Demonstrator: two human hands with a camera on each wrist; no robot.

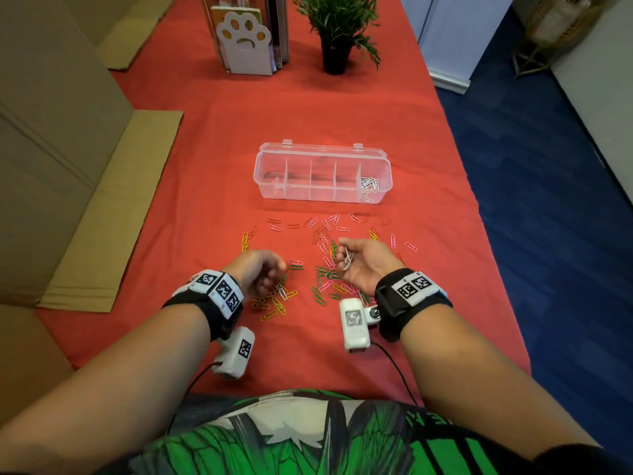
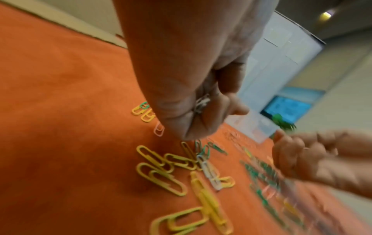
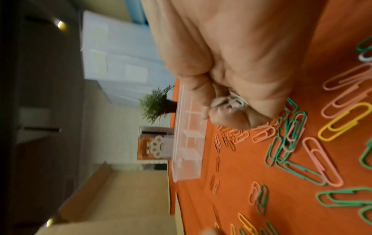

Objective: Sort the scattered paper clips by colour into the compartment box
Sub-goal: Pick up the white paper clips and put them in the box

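The clear compartment box (image 1: 270, 186) stands open on the red cloth, with white clips (image 1: 370, 184) in its rightmost compartment. Pink, green, yellow, red and white paper clips (image 1: 322, 241) lie scattered in front of it. My left hand (image 1: 274, 269) hovers over a yellow and green cluster (image 1: 274, 303), fingers curled round a few white clips (image 2: 201, 103). My right hand (image 1: 346, 255), palm turned up, cups a small bunch of white clips (image 1: 347, 260) in curled fingers; the right wrist view shows this bunch of white clips (image 3: 229, 101) too.
A potted plant (image 1: 337, 25) and a paw-shaped bookend with books (image 1: 245, 39) stand at the far end of the table. Flat cardboard (image 1: 113, 214) lies at the left edge. The table's right edge drops to blue carpet (image 1: 548, 200).
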